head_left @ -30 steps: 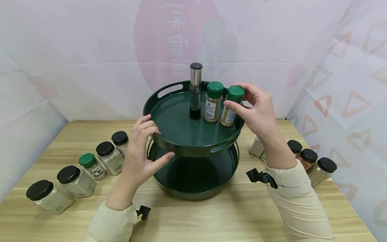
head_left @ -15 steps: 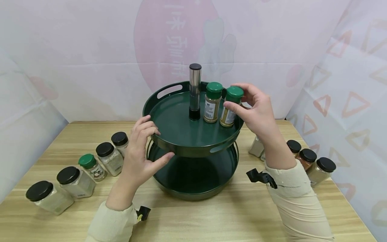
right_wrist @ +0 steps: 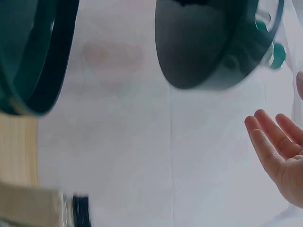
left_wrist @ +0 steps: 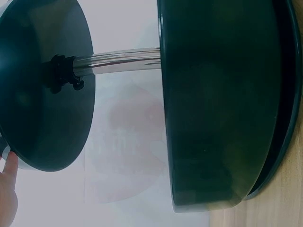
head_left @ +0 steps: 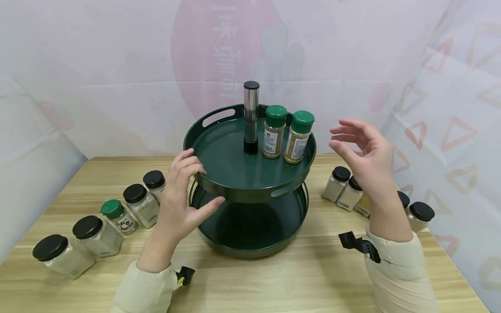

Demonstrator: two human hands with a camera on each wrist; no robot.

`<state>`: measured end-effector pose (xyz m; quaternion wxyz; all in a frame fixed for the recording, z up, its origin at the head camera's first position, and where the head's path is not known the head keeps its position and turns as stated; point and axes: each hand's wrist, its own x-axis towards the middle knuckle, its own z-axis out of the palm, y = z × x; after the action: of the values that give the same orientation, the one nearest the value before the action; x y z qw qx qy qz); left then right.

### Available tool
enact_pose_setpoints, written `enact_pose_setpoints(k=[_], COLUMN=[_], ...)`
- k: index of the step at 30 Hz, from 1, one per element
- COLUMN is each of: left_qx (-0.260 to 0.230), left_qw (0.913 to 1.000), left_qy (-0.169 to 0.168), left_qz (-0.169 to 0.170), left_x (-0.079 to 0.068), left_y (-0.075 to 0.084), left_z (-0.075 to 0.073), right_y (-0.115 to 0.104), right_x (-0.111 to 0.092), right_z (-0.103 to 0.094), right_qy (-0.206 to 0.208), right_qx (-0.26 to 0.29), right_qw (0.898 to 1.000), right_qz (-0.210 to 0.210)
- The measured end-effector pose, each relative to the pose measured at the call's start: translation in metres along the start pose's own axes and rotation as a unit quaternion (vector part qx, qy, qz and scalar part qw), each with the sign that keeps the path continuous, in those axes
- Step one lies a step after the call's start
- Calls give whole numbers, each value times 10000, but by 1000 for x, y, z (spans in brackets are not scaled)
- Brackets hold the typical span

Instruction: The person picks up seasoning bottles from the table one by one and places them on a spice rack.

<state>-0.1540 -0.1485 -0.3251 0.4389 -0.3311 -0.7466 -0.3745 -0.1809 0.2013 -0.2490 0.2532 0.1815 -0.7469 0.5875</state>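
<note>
A dark green two-tier turntable rack stands at the centre, with an upper tray (head_left: 223, 161) and a lower tray (head_left: 254, 226) on a chrome post (head_left: 251, 113). My left hand (head_left: 182, 200) holds the upper tray's left rim, fingers over the edge and thumb at the outer wall. Two green-capped spice jars stand upright on the upper tray, right of the post: the inner jar (head_left: 272, 134) and the outer jar (head_left: 298, 141). Apart from the outer jar, to its right, my right hand (head_left: 369, 158) hangs in the air with relaxed fingers, holding nothing.
On the left of the wooden table (head_left: 250, 287) several jars form a slanting row, one a green-capped jar (head_left: 119, 216) among black-capped ones. More black-capped jars (head_left: 335, 184) stand at the right, partly behind my right forearm. A printed cloth (head_left: 129, 78) hangs behind.
My right hand has let go of the outer green-capped jar and moved right, away from it. The jar stays on the upper tray. My left hand remains on the rim.
</note>
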Motion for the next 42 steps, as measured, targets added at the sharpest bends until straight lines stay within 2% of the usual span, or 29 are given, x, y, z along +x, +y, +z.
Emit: enact_pose_setpoints(k=[6, 10, 20, 23, 25, 27, 30, 36, 42], left_qx=[3, -10, -37, -32, -30, -19, -43, -51, -42], left_qw=[10000, 10000, 10000, 10000, 10000, 10000, 10000, 10000, 9999], left_qy=[-26, -24, -19, -2, 5, 27, 76, 69, 99], left_qz=[-16, -1, 12, 18, 36, 38, 16, -3, 5], left_x=[1, 0, 1, 0, 0, 0, 0, -1, -1], left_y=[1, 1, 0, 0, 0, 0, -1, -1, -1], left_z=[0, 0, 0, 0, 0, 0, 2, 4, 4], right_y=[8, 17, 43, 50, 55, 59, 63, 71, 83], right_x=[-12, -21, -47, -57, -63, -68, -72, -77, -81], right_z=[-30, -54, -116, -131, -140, -147, -155, -171, -182], right_qy=[481, 601, 159, -40, -149, -334, -654, -996, -1470], right_qx=[619, 973, 985, 394, -392, -1259, -2239, -2764, -2844], right_qw=[9969, 9934, 9950, 9988, 9977, 9879, 9651, 9438, 9278], right_qz=[105, 103, 92, 280, 534, 844, 1194, 1516, 1917])
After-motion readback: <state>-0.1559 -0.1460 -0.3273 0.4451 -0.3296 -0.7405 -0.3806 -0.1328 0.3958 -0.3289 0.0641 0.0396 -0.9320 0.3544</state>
